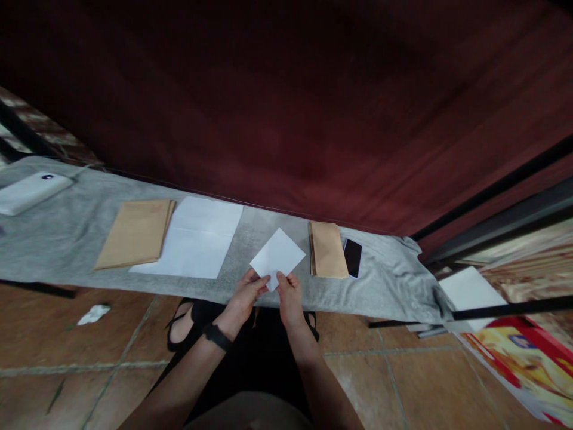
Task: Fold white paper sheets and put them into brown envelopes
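A small square of white paper (278, 254), turned corner-down like a diamond, is held above the front part of the cloth-covered bench. My left hand (246, 292) pinches it near its lower left edge, and my right hand (289, 294) grips it near the lower right edge, both thumbs close to the bottom corner. Whether the paper is folded in layers cannot be made out. To the left lie large white sheets (201, 239), partly beneath a stack of brown envelopes (134, 233). On the right rests a smaller stack of brown envelopes (329, 249).
A dark-screened phone (353, 258) lies beside the smaller stack. A white device (33, 192) sits at the bench's far left. Grey cloth (380, 280) covers the narrow bench, with a dark red curtain-like surface (277, 119) behind. Crumpled white paper (94, 314) and a colourful box (528, 364) are lower down.
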Tool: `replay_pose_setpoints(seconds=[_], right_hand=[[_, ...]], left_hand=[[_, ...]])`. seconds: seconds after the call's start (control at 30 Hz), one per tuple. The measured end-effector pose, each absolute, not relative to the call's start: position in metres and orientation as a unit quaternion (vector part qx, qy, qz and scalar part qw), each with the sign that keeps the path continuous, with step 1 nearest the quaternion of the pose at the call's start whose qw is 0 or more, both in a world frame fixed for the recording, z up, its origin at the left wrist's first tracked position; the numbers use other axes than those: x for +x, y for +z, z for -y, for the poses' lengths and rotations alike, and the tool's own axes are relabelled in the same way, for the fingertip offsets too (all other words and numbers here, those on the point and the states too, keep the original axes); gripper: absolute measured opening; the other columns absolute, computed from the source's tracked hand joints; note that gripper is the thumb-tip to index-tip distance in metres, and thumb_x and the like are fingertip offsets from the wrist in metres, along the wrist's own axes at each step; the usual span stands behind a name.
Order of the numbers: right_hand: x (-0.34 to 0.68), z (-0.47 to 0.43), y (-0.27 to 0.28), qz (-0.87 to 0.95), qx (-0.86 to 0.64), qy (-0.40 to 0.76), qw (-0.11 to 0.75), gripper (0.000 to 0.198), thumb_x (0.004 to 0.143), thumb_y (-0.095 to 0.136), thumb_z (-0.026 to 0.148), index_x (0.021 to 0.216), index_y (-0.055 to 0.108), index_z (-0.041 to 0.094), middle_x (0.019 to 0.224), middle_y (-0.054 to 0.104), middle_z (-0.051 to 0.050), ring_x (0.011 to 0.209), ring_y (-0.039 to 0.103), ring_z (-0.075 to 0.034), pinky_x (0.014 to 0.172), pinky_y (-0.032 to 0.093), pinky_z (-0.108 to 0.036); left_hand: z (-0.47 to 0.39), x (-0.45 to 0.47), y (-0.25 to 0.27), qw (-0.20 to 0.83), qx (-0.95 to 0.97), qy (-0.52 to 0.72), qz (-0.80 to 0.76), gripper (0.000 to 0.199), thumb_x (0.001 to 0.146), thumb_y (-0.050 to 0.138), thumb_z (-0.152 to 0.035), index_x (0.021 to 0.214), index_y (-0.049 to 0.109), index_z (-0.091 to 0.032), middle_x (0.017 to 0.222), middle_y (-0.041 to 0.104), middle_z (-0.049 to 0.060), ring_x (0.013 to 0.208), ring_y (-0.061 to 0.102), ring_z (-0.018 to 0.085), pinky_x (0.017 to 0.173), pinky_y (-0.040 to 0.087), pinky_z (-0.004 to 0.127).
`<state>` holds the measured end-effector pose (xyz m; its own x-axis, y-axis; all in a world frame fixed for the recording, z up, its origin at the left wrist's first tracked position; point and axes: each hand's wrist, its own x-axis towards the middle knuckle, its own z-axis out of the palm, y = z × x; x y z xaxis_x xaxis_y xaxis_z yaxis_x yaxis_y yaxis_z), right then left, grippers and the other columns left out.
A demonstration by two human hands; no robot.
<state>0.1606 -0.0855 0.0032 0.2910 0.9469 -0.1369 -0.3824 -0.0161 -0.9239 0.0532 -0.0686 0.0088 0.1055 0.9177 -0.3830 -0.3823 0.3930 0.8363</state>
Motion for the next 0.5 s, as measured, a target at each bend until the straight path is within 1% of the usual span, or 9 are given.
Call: replay_pose_setpoints(seconds=[0.13, 0.27, 0.4, 0.5], right_hand=[[0.174, 0.085, 0.007, 0.263, -0.503, 0.517, 0.641, 0.036, 0.072, 0.076, 0.044, 0.094, 0.071, 0.016, 0.093, 0.077, -0.006, 0.080, 0.070, -0.020, 0.075, 0.058, -0.033], [0.187, 0.081, 0.010, 0.229, -0.510, 0.512, 0.652, 0.041, 0.070, 0.078, 0.046, 0.096, 0.072, 0.016, 0.094, 0.077, -0.007, 0.080, 0.070, -0.020, 0.075, 0.058, -0.033], [0.196, 0.078, 0.014, 0.232, -0.525, 0.499, 0.650, 0.043, 0.073, 0.076, 0.051, 0.096, 0.074, 0.014, 0.091, 0.077, -0.007, 0.077, 0.069, -0.020, 0.075, 0.058, -0.034], [0.202, 0.078, 0.020, 0.286, -0.558, 0.426, 0.652, 0.042, 0.082, 0.068, 0.053, 0.095, 0.075, 0.014, 0.092, 0.077, -0.007, 0.083, 0.070, -0.022, 0.079, 0.058, -0.035]], left_hand=[[0.064, 0.043, 0.006, 0.642, 0.323, 0.465, -0.517, 0.056, 0.060, 0.083, -0.033, 0.111, 0.071, -0.014, 0.089, 0.077, 0.006, 0.077, 0.070, 0.019, 0.067, 0.052, 0.028], [0.062, 0.032, 0.007, 0.622, 0.362, 0.449, -0.529, 0.051, 0.061, 0.079, -0.034, 0.108, 0.072, -0.014, 0.088, 0.077, 0.005, 0.073, 0.067, 0.018, 0.063, 0.048, 0.027], [0.061, 0.032, 0.007, 0.626, 0.351, 0.444, -0.537, 0.049, 0.061, 0.082, -0.037, 0.103, 0.071, -0.014, 0.087, 0.076, 0.006, 0.073, 0.068, 0.018, 0.063, 0.050, 0.027], [0.061, 0.035, 0.009, 0.629, 0.318, 0.441, -0.556, 0.048, 0.065, 0.084, -0.045, 0.099, 0.068, -0.015, 0.082, 0.075, 0.005, 0.077, 0.071, 0.020, 0.068, 0.055, 0.029]])
